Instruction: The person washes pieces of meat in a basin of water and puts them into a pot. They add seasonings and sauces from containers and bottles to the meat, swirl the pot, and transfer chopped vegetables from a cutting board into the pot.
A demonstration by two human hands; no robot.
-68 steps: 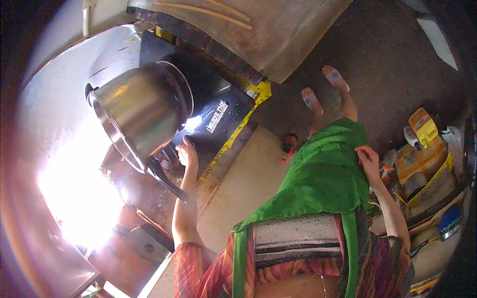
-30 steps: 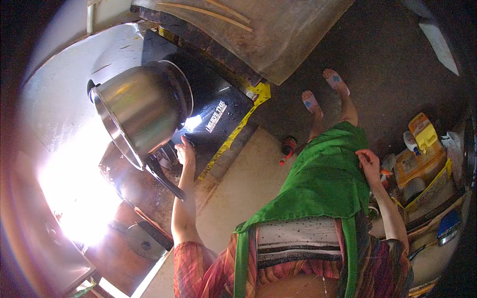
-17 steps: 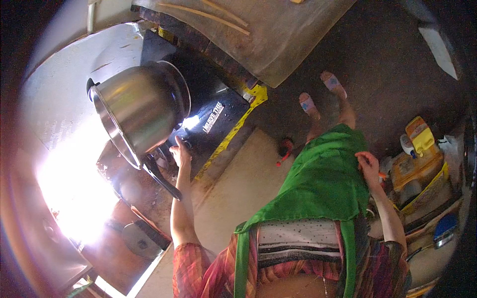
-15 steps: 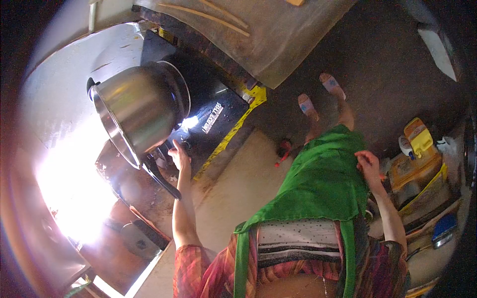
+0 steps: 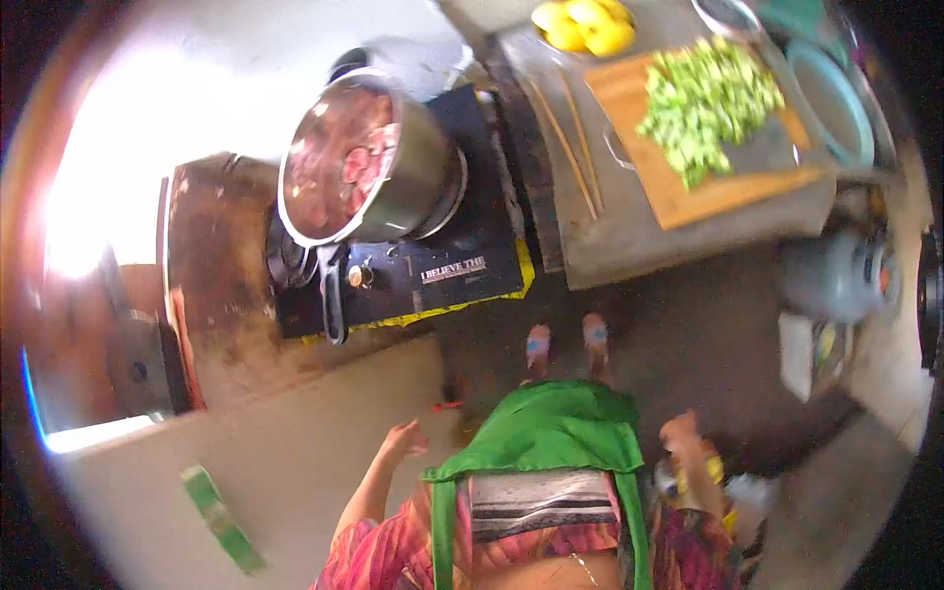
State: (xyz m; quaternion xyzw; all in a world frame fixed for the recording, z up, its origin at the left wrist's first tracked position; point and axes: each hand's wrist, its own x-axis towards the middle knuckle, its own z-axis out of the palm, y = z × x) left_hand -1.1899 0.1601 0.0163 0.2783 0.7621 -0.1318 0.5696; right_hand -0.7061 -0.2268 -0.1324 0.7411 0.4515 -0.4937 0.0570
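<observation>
A steel pot [image 5: 408,187] with a long black handle [image 5: 334,295] stands on the black gas stove [image 5: 452,270]. Pieces of raw-looking reddish meat [image 5: 366,162] lie inside it. My left hand [image 5: 406,440] hangs in the air below the stove's front edge, apart from pot and knob [image 5: 361,276]. It holds nothing, its fingers loosely bent. At the other side of my green apron [image 5: 551,428], my right hand [image 5: 680,433] hangs free, somewhat blurred, with nothing visible in it and loosely curled fingers.
Right of the stove, a grey counter [image 5: 590,241] bears a wooden board [image 5: 678,202] with chopped green vegetable [image 5: 703,108], a knife blade [image 5: 767,147] and two long sticks [image 5: 580,147]. Yellow fruits [image 5: 585,25] sit behind. A gas cylinder [image 5: 831,275] stands at right.
My left hand has come away from the stove knob and dropped back toward my body. The view has swung right, bringing the counter, board and the pot's inside into sight.
</observation>
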